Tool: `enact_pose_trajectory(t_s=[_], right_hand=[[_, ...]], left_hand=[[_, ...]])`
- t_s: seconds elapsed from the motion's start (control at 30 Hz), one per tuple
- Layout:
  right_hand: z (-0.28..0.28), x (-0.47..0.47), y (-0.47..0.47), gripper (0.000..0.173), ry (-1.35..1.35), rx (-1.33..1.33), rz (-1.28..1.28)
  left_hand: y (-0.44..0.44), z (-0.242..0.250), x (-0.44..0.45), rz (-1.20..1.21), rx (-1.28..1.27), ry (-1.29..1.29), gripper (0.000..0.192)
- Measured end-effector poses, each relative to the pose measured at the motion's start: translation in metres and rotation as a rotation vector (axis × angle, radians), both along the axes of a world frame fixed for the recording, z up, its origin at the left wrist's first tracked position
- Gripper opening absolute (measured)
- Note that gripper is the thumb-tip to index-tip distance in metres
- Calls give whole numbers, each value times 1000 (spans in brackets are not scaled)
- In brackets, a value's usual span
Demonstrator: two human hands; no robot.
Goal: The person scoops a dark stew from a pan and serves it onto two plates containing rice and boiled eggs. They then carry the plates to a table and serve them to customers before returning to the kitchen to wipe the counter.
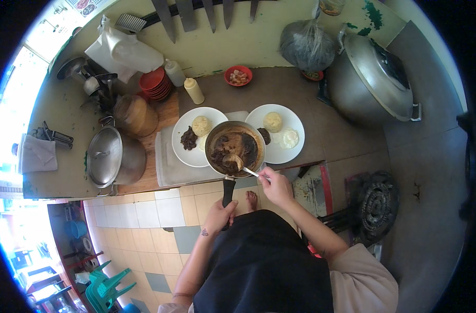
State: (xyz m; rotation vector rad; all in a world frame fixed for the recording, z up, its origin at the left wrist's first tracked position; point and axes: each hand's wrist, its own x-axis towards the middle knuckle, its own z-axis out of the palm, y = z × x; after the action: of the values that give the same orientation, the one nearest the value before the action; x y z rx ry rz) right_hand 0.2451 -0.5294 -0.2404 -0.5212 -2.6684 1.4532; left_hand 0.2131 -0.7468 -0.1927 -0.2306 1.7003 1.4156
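My left hand [222, 214] grips the black handle of a saucepan [235, 148], held above the counter's front edge. Dark brown sauced food lies inside the pan. My right hand [276, 186] holds a metal spoon [250, 171] whose bowl dips into the food. Behind the pan's left side, a white plate [191, 156] carries a round rice mound [202, 126], dark food [189, 138] and something white, partly hidden by the pan. To the right, another white plate [277, 156] bears a rice mound [272, 122], a white egg [289, 138] and dark food [264, 135], also partly covered.
A lidded pot [116, 156], plastic jar [135, 116], stacked red bowls [156, 84] and squeeze bottles [194, 91] stand left. A red bowl [238, 76] of pinkish pieces is behind. A large lidded pot [369, 78] and gas burner [376, 207] are right; knives [187, 15] hang on the wall.
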Motion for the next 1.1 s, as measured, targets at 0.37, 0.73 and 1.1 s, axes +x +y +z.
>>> enact_pose_trajectory(t_s=[0.37, 0.73, 1.1], right_hand=[[-17, -25, 26, 12, -90, -455, -9], [-20, -30, 95, 12, -47, -309, -167], [-64, -33, 105, 26, -154, -249, -323]], left_hand=[[-4, -4, -4, -30, 13, 34, 29], [-42, -7, 3, 67, -41, 4, 26], [-49, -4, 6, 86, -95, 26, 28]])
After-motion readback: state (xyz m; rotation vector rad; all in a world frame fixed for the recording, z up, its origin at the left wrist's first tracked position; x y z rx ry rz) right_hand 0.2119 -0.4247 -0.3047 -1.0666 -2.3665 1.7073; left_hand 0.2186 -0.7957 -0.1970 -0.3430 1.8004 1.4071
